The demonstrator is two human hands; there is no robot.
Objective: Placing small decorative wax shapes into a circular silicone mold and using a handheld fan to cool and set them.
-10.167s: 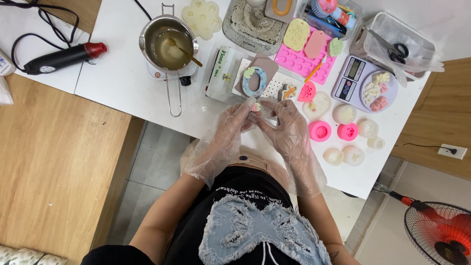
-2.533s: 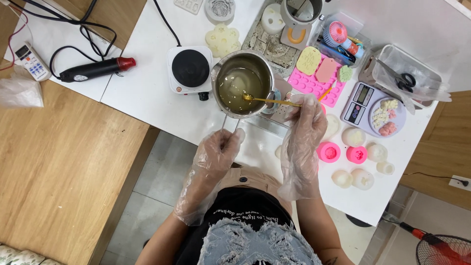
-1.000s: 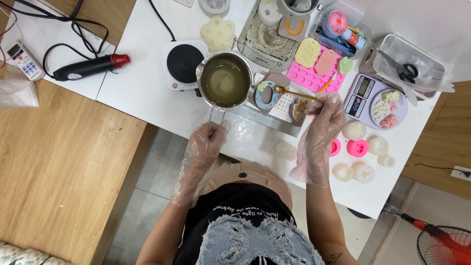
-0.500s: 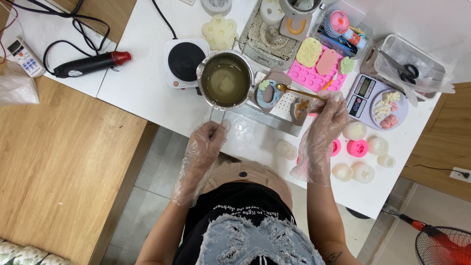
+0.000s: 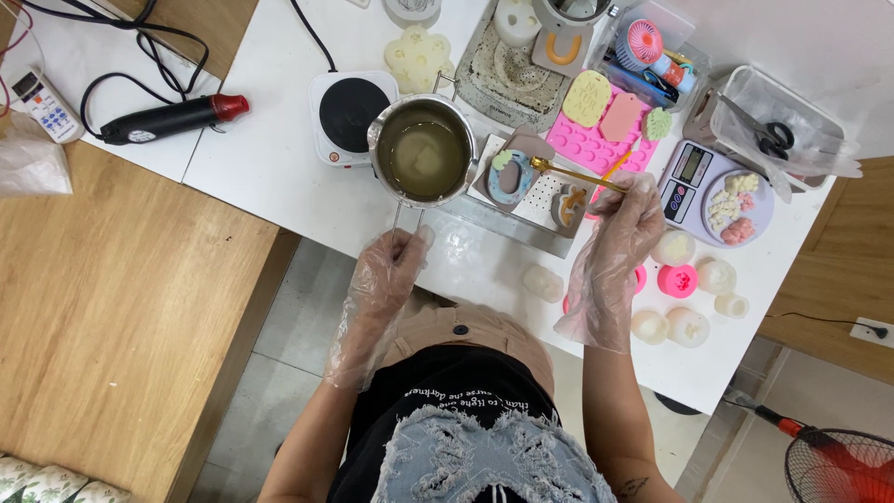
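Since half a second ago I am barely shifting anything: the steel pot [image 5: 428, 154] is sitting in the same spot beside the hotplate [image 5: 351, 114], and my right hand [image 5: 619, 237] is drawing a little back from the tray with the gold spoon [image 5: 568, 173].

The pot is standing on the white table [image 5: 270, 158], near its front edge, with pale yellowish liquid and a few unmelted lumps inside. My left hand [image 5: 386, 270], in a loose clear plastic glove, is closing its fingers around the end of the pot's wire handle [image 5: 407, 216], thumb pressed on top. My right hand, gloved the same way, is pinching the spoon's handle between thumb and fingers, the bowl pointing left over the oval mould [image 5: 510, 177] on the small white tray [image 5: 540, 186].

I judge that I am steadying the pot while working the mould with the spoon. To do it well I am keeping the handle low and level so the liquid stays flat, and holding the spoon tip right over the mould so drips land in it, not on the tray.

Further out, the pink silicone mould [image 5: 605, 140] is lying behind the tray, the kitchen scale [image 5: 717, 191] with pale and pink pieces is to the right, and small round pink and white shapes are sitting just beside my right wrist. A heat gun [image 5: 172, 118] is lying well to the left.
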